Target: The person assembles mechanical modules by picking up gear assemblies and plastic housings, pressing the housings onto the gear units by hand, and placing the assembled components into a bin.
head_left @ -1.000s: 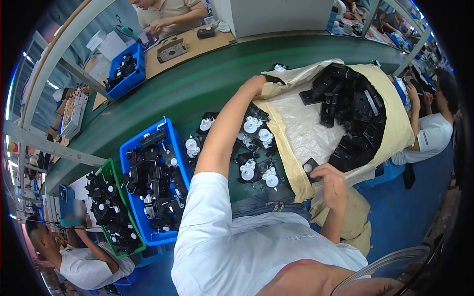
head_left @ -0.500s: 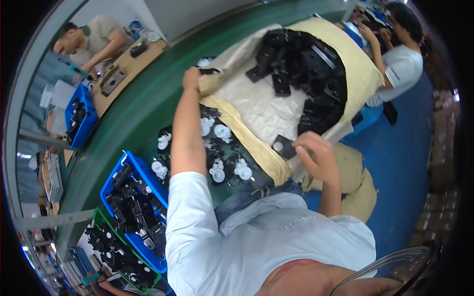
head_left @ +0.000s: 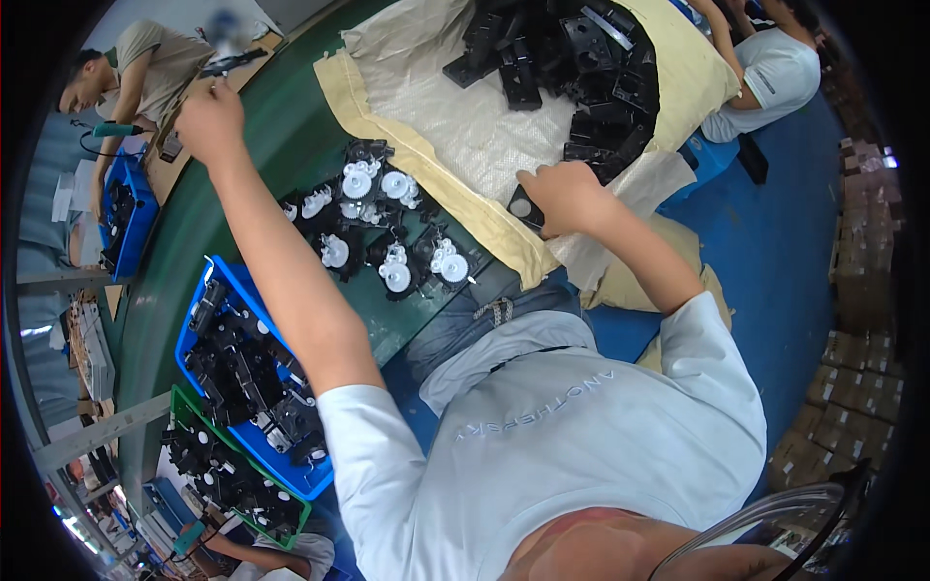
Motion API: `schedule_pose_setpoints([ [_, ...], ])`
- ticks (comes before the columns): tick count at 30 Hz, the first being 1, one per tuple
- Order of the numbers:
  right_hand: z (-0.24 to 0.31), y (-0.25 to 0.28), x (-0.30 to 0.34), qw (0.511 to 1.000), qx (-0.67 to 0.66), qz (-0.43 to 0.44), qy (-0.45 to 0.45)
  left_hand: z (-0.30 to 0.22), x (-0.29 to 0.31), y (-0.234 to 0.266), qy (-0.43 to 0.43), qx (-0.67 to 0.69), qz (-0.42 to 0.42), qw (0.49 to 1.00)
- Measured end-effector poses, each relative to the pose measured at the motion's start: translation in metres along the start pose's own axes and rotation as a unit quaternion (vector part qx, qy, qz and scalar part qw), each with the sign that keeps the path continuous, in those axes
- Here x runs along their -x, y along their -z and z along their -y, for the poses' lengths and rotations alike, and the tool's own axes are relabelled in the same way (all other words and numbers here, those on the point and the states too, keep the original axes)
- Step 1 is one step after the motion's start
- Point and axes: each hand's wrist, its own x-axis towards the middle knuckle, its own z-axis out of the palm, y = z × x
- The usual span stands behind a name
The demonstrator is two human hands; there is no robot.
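Observation:
My left arm stretches far out over the green worktop. My left hand (head_left: 210, 124) has its fingers curled together; whether it pinches anything is hidden. Just beyond its fingertips shows a long dark object (head_left: 232, 63), and I cannot tell if they touch. At the bag's near edge, my right hand (head_left: 572, 198) has thumb and fingers closed on a black plastic plate (head_left: 523, 207) with a round grey disc. The woven cream bag (head_left: 465, 145) lies open, holding a heap of black plastic parts (head_left: 581, 58). Black gear assemblies with white gears (head_left: 395, 275) sit between my arms.
A blue crate (head_left: 221, 412) of black parts stands left of my body, with a green crate (head_left: 289, 489) beside it. One co-worker (head_left: 126, 73) works at the far left near another blue crate (head_left: 126, 228). Another person (head_left: 770, 77) sits beyond the bag. Cartons (head_left: 843, 378) line the right.
My left hand has left the bag's edge and swung out to the left. The right hand now covers more of the black plate. The view has shifted, and the bag sits higher in it.

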Motion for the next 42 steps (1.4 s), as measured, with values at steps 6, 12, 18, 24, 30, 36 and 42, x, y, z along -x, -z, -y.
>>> schedule_pose_setpoints([
  [6,-0.008,0.000,-0.013,0.991,-0.080,-0.105,0.023,-0.016,0.058,0.110,0.093,0.291,-0.210,0.929],
  [12,-0.018,-0.004,0.004,0.571,-0.773,-0.193,0.197,-0.055,0.147,0.152,0.293,0.596,-0.283,0.692],
  [18,0.044,-0.021,0.012,0.238,-0.916,-0.110,0.303,-0.078,0.233,0.157,0.303,0.647,-0.205,0.670],
  [24,0.077,-0.042,0.003,0.332,-0.857,-0.203,0.337,-0.077,0.277,0.155,0.251,0.723,-0.120,0.633],
  [30,0.065,-0.035,-0.007,0.580,-0.627,-0.376,0.360,-0.064,0.275,0.157,0.275,0.718,-0.144,0.623],
  [36,0.097,-0.022,0.021,0.533,-0.740,-0.352,0.210,-0.062,0.277,0.160,0.286,0.710,-0.122,0.632],
  [42,0.109,-0.027,0.000,0.305,-0.821,-0.245,0.416,-0.058,0.281,0.154,0.264,0.722,-0.103,0.631],
])
